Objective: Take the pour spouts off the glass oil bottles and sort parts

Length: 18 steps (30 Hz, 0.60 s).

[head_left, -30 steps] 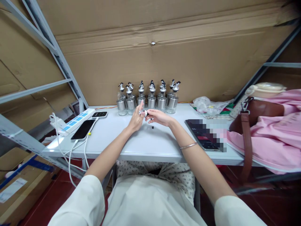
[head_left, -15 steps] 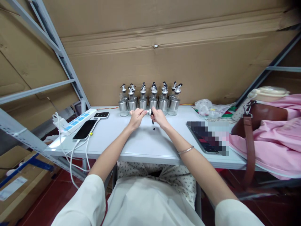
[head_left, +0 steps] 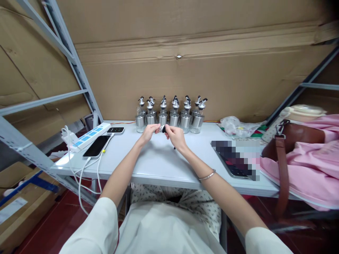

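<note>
In the head view, the left hand [head_left: 148, 133] and right hand [head_left: 176, 137] pinch a small silver-and-black round fitting [head_left: 163, 129] between them, each grip narrow on it and neither nearer. Its long axis seems to run side to side, above the pale grey surface [head_left: 156, 164], before clear glass bottles with silver metal sleeves [head_left: 174, 120].

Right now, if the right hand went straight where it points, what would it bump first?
The right hand would probably press the small silver-and-black piece it holds into the left hand first. Clear glass bottles with silver metal bands stand behind; depth is hard to judge.
</note>
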Each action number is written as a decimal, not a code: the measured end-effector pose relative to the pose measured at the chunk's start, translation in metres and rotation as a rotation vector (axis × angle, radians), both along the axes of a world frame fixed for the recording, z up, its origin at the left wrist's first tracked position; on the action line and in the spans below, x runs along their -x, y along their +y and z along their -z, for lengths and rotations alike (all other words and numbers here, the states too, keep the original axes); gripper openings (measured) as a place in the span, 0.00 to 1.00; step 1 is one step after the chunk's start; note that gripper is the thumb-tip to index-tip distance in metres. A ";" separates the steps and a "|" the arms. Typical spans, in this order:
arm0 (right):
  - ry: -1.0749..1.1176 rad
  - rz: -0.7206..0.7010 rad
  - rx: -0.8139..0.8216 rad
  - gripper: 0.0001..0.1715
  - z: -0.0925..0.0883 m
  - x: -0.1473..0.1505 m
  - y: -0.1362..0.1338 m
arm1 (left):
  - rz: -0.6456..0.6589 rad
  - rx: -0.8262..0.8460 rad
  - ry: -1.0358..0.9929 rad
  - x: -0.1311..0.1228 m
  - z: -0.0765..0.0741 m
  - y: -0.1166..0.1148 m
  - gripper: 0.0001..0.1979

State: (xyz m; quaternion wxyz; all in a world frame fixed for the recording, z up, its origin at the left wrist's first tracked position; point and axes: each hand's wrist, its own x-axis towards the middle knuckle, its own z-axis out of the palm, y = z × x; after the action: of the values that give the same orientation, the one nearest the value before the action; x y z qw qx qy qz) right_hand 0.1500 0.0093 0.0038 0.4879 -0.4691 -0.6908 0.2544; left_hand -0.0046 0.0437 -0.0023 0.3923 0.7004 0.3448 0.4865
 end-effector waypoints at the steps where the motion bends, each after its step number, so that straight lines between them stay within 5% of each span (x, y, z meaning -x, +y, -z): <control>1: -0.029 -0.010 -0.027 0.29 0.001 0.000 0.001 | -0.005 -0.001 -0.005 0.001 0.001 0.001 0.21; 9: -0.267 -0.062 -0.231 0.16 0.010 -0.007 0.016 | -0.060 0.070 -0.021 0.005 -0.001 0.005 0.24; 18: -0.216 -0.131 -0.393 0.04 0.009 -0.022 0.021 | -0.161 0.147 -0.103 0.003 0.004 0.010 0.25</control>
State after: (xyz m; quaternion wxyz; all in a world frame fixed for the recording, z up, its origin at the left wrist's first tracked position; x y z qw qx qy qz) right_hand 0.1719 0.0306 -0.0055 0.4754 -0.3440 -0.8042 0.0944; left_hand -0.0079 0.0539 -0.0063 0.4193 0.6139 0.4139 0.5254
